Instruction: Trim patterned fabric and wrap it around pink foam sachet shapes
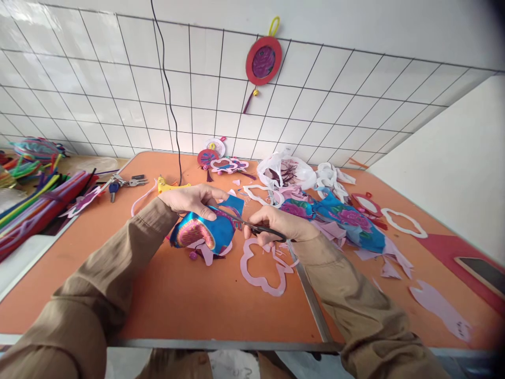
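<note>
My left hand [191,201] grips a piece of shiny blue fabric [223,231] with a pink and gold pattern, which hangs below the fingers. My right hand [272,223] is closed around the handles of dark scissors [270,231]. Their blades point left and lie against the fabric beside my left fingertips; whether they are parted I cannot tell. Under the fabric show pink paper [208,257] and a small pink bead [193,255]. A pink cloud-shaped paper frame [246,271] lies on the orange table [177,310] just below my right hand.
Blue floral cloth [355,221] and paper scraps spread to the right. A plastic bag [303,173] and finished ornaments [208,158] stand at the back. A yellow glue gun [168,185], keys [132,181] and colourful pipe cleaners [47,202] are left; a phone [483,273] lies far right.
</note>
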Available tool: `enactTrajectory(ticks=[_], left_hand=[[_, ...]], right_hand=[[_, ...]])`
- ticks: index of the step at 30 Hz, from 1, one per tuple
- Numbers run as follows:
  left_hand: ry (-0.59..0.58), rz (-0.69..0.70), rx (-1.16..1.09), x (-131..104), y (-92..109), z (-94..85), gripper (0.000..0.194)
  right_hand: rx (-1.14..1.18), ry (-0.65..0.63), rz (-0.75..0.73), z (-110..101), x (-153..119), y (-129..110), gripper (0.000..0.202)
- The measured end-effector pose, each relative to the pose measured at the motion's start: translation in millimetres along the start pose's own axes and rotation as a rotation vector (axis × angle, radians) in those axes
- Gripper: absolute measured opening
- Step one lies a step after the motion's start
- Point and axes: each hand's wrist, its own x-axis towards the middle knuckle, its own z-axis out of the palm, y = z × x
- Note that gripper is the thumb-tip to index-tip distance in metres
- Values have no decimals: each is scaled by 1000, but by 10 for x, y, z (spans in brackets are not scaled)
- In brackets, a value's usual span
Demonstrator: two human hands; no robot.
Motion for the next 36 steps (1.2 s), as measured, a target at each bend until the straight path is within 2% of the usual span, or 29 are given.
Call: enactTrajectory(ticks=[3,5,7,9,10,12,15,18,21,24,26,27,29,31,32,34,36], left_hand=[[85,54,18,29,-21,-6,52],[165,46,102,118,-76,14,53],[308,17,301,246,-153,47,47],[501,-66,564,358,-219,78,40],[536,-116,629,391,-237,87,37],[477,-195,658,395,-230,83,38],[493,-220,634,270,-117,23,33],[602,-174,573,81,58,-63,32],[717,-135,539,-93,234,-108,31],[801,-132,564,-210,379,-80,27],[824,-118,549,-246,446,-37,25],[828,-111,531,-255,468,-16,24],[829,-94,483,-256,489,14,22],[830,-76,434,-245,482,20,20],[830,-65,411,-236,468,15,20],[832,-38,364,-211,426,-1,21],[831,-4,309,-177,369,-11,24]], right_hand=[[34,49,-70,-52,-68,-27,53],[67,132,-118,-83,-135,-47,57],[122,257,-170,-94,-207,-72,65],[180,384,-219,-89,-262,-97,70],[197,428,-238,-85,-277,-107,70],[194,474,-259,-83,-273,-112,68],[160,523,-262,-103,-186,-66,64],[226,561,-240,-86,-22,46,62],[351,519,-211,35,174,172,61],[500,431,-193,202,356,261,61],[622,448,-156,260,449,311,59],[667,500,-133,258,484,341,59],[697,735,-89,185,521,415,58],[629,1128,-65,49,509,491,57],[595,1253,-80,-27,486,518,55],[549,1383,-126,-155,418,523,53],[540,1422,-194,-214,345,453,49]])
